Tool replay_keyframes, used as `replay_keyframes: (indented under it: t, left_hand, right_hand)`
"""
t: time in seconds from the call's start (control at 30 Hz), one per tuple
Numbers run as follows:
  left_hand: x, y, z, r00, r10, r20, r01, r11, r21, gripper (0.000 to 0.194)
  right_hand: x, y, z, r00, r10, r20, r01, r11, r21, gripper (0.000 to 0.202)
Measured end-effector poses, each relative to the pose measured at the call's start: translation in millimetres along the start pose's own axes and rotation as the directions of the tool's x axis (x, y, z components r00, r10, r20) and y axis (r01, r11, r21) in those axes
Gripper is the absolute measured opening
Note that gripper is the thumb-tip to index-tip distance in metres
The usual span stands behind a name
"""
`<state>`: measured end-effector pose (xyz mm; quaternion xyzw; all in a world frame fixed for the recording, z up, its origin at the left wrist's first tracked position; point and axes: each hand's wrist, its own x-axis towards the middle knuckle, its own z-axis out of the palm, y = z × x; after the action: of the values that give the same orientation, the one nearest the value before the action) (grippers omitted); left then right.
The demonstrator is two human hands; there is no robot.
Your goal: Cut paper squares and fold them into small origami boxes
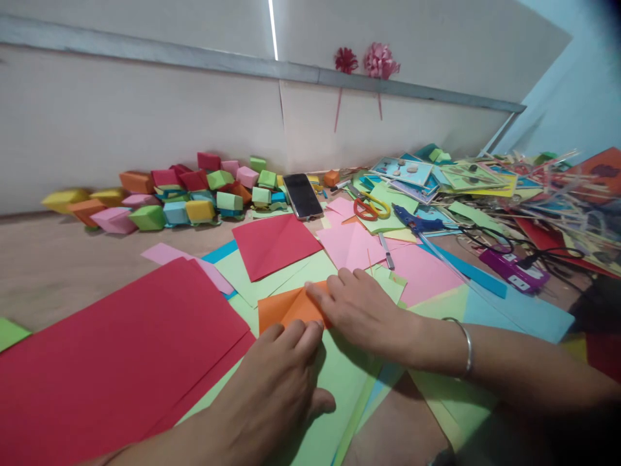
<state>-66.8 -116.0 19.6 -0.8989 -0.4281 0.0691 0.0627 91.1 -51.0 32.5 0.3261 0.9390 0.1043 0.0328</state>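
A folded sheet of orange paper (284,307) lies on light green sheets (339,388) in front of me, with a crease down its left part. My left hand (276,369) has its fingers curled against the paper's near edge, the thumb sticking out to the right. My right hand (359,307), with a silver bangle at the wrist, presses the right part of the same paper with bent fingers and thumb, covering that end. Just beyond are a creased red square (276,244) and a creased pink square (350,244).
Large red sheets (111,362) spread at left. Small folded paper boxes (198,210) pile along the wall beside a phone (303,196). Scissors (371,207), a cutter knife (386,251), a blue glue gun (420,222) and a purple power strip (517,272) lie to the right.
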Motion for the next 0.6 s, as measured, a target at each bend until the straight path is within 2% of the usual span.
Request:
replay_keyframes:
  t: [0.1,0.3,0.5,0.6]
  left_hand:
    - [1.4,-0.5,-1.9,1.0,-0.018,0.02,0.019,1.0,-0.023,0.061]
    - [-1.0,-0.3,-3.9,0.995,-0.02,0.103,0.027,0.997,-0.072,0.049]
    - [0.7,0.7,-4.3,0.998,-0.028,0.06,0.034,0.995,-0.093,0.05]
    - [1.5,0.6,-6.7,0.994,-0.026,0.107,0.035,0.996,-0.077,0.049]
  right_hand:
    - [-0.7,-4.8,1.2,0.997,-0.067,-0.03,0.068,0.997,0.026,0.025]
    - [15.7,13.6,-5.5,0.991,0.081,0.104,-0.081,0.997,0.0,0.032]
    - [3.7,-1.2,-5.3,0.999,-0.032,0.015,0.032,0.999,0.021,0.027]
    - [2.5,1.3,-2.5,0.997,0.044,0.071,-0.041,0.999,-0.034,0.026]
